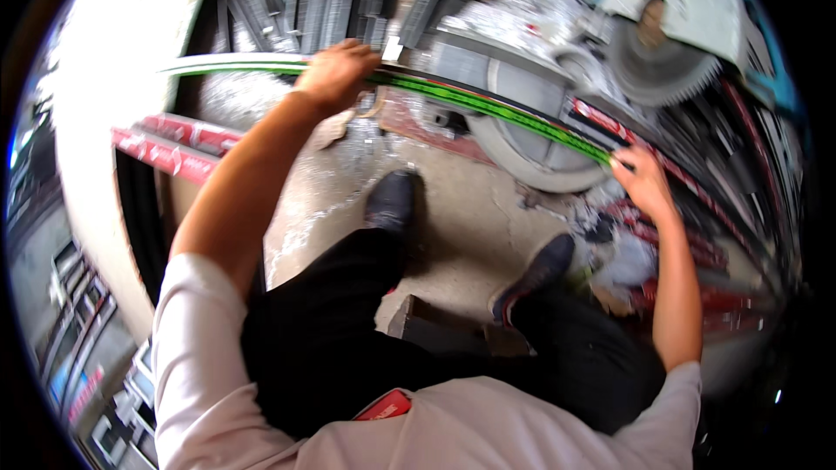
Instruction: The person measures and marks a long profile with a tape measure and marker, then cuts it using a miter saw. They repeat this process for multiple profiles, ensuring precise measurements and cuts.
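Note:
A long, thin profile bar [496,107], bright green with dark edges and a whitish left end, runs across in front of me and slopes down to the right. My left hand [338,77] is closed over it left of its middle, palm down. At its right end my right hand [644,181] pinches it between thumb and fingers. Just beyond the bar stands a mitre saw, its toothed round blade [657,57] raised at the upper right. The bar lies over the saw's round grey base [540,161]. Motion blurs some detail.
Grey profile offcuts [335,0] are stacked at the back. Red-wrapped bars [178,146] jut out at left, by a pale panel [96,209]. More long profiles [740,148] and crumpled plastic film [631,252] lie at right. Concrete floor [453,200] shows around my shoes.

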Action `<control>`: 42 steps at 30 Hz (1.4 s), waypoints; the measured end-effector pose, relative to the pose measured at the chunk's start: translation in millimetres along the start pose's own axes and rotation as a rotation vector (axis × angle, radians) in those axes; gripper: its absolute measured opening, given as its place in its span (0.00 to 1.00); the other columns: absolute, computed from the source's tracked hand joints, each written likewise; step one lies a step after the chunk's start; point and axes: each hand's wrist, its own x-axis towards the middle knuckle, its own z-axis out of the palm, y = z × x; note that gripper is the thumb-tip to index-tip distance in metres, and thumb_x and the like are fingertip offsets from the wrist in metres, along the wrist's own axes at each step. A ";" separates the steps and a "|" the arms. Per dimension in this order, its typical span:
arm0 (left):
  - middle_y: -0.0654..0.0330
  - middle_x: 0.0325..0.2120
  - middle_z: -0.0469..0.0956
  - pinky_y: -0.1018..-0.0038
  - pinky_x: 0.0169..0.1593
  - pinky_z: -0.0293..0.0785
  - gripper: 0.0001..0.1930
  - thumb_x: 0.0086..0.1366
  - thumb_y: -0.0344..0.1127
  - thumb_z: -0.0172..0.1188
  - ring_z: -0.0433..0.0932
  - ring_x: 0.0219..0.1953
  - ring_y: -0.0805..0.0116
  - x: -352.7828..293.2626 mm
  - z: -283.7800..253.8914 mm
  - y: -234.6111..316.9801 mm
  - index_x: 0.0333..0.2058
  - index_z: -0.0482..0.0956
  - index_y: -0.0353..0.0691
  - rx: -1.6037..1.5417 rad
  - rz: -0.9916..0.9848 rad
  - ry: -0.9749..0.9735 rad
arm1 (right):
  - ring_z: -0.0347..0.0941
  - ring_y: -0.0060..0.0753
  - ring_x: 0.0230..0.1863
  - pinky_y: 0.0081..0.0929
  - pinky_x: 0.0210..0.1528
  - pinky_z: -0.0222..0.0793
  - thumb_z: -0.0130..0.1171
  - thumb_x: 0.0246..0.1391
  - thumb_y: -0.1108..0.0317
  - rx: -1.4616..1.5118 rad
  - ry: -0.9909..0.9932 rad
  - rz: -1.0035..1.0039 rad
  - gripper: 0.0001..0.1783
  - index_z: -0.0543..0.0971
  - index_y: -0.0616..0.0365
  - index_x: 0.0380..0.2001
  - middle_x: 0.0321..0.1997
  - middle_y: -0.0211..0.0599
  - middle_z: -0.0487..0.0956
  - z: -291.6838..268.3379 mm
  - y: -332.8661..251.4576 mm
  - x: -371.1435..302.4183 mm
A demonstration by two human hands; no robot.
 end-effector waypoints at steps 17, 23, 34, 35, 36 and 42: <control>0.59 0.45 0.84 0.61 0.52 0.78 0.15 0.61 0.33 0.70 0.82 0.48 0.53 4.8 -4.5 5.9 0.47 0.82 0.40 0.025 0.037 0.016 | 0.81 0.51 0.45 0.42 0.48 0.73 0.64 0.59 0.58 0.011 -0.046 0.199 0.15 0.82 0.59 0.41 0.39 0.51 0.82 19.7 6.8 6.4; 0.57 0.45 0.84 0.61 0.53 0.78 0.16 0.62 0.33 0.70 0.82 0.49 0.52 3.0 -4.0 3.6 0.48 0.82 0.40 0.037 0.035 0.003 | 0.80 0.49 0.39 0.43 0.42 0.71 0.63 0.59 0.57 0.028 -0.088 0.260 0.15 0.81 0.57 0.41 0.35 0.50 0.81 18.7 4.1 9.8; 0.57 0.43 0.84 0.60 0.51 0.78 0.16 0.61 0.33 0.71 0.82 0.47 0.52 5.9 -2.2 8.6 0.47 0.82 0.39 0.039 0.040 0.034 | 0.79 0.52 0.39 0.46 0.41 0.71 0.64 0.60 0.55 -0.039 -0.002 0.237 0.16 0.77 0.54 0.43 0.35 0.49 0.81 19.0 -3.1 3.3; 0.57 0.43 0.84 0.60 0.51 0.78 0.16 0.61 0.33 0.71 0.82 0.47 0.52 6.0 -2.2 9.1 0.47 0.82 0.39 0.040 0.038 0.032 | 0.79 0.52 0.39 0.47 0.41 0.71 0.64 0.60 0.55 -0.049 0.003 0.230 0.16 0.77 0.53 0.43 0.35 0.48 0.81 19.0 -2.5 3.3; 0.57 0.43 0.84 0.60 0.51 0.78 0.16 0.61 0.33 0.71 0.82 0.47 0.52 6.2 -2.3 9.2 0.47 0.82 0.39 0.038 0.036 0.031 | 0.79 0.53 0.39 0.47 0.41 0.71 0.64 0.60 0.55 -0.058 0.008 0.223 0.16 0.77 0.53 0.43 0.35 0.48 0.81 19.2 -2.3 3.5; 0.55 0.44 0.85 0.59 0.52 0.79 0.16 0.62 0.34 0.70 0.83 0.48 0.51 4.5 0.9 5.4 0.48 0.82 0.39 0.051 0.050 0.043 | 0.81 0.55 0.42 0.48 0.43 0.72 0.64 0.61 0.53 -0.107 -0.042 0.251 0.16 0.78 0.52 0.42 0.34 0.46 0.82 15.9 -9.2 5.7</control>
